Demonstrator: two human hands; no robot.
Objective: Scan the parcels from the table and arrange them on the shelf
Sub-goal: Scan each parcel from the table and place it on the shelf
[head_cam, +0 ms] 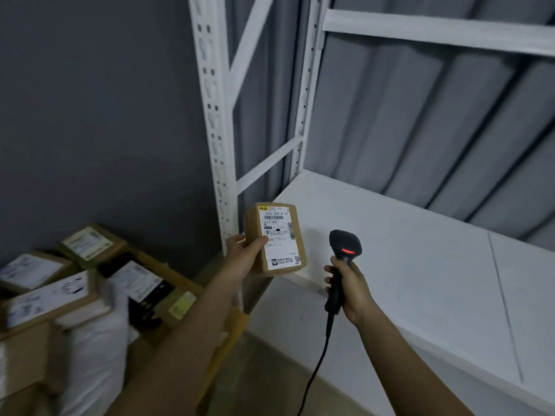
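Parcel [277,238] is gripped by the left hand [246,250] at the shelf [420,265] edge. Right of it, a scanner [342,265] is clasped by the right hand [350,285].

— What colour is the parcel [277,238] I've got?
— Tan cardboard, white label printed black, a yellow strip on top.
— And my scanner [344,250]?
— Black, glowing red at its window.
— The shelf [405,265]?
— White, before grey curtain [420,121] folds and a dark grey wall [99,115].
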